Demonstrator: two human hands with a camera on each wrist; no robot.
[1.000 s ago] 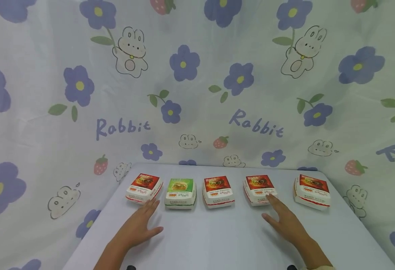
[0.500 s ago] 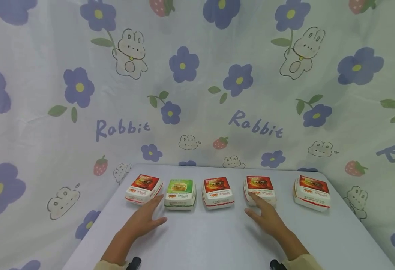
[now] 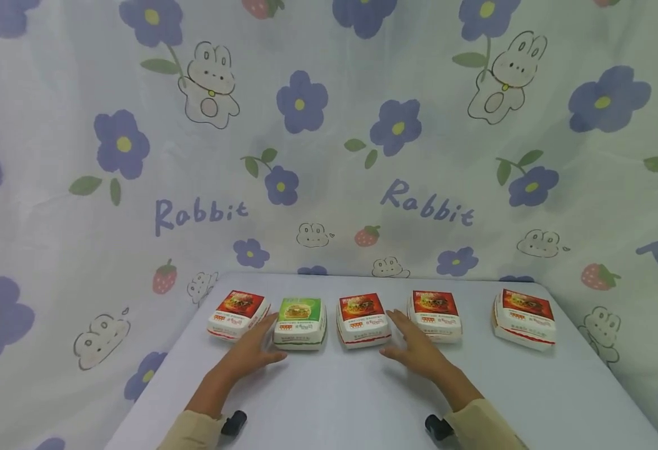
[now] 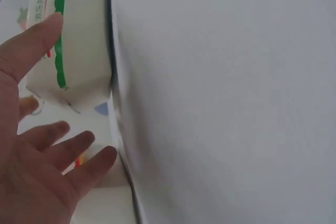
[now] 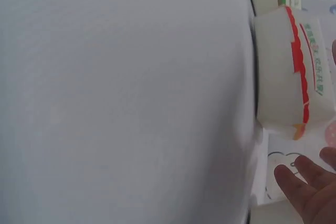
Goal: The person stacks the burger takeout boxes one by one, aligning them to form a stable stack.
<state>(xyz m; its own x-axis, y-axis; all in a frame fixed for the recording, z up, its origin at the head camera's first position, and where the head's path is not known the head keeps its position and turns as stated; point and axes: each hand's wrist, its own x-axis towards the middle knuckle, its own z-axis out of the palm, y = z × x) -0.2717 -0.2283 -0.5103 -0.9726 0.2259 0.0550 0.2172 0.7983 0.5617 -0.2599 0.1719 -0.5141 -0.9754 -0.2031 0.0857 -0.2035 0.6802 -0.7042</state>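
Note:
Several burger boxes stand in a row on the white table. My left hand (image 3: 250,351) has its fingers between the leftmost red-topped burger box (image 3: 239,312) and the green-topped burger box (image 3: 300,322), thumb spread in front. In the left wrist view, that green-trimmed box (image 4: 86,35) lies beyond the thumb of my left hand (image 4: 44,166). My right hand (image 3: 420,353) reaches between the middle red-topped burger box (image 3: 363,320) and another red-topped burger box (image 3: 435,315). Its fingers are extended beside the middle box (image 5: 275,72) in the right wrist view. Neither hand holds anything; contact is unclear.
At the far right of the table (image 3: 340,400) sits one more red-topped burger box (image 3: 524,317). A white curtain (image 3: 329,169) printed with rabbits and purple flowers hangs behind and around the table. Small black devices (image 3: 438,427) are at both wrists.
My right hand has moved left, from in front of the fourth box to beside the middle box. My left hand has shifted slightly right towards the green-topped box. The boxes stay in place.

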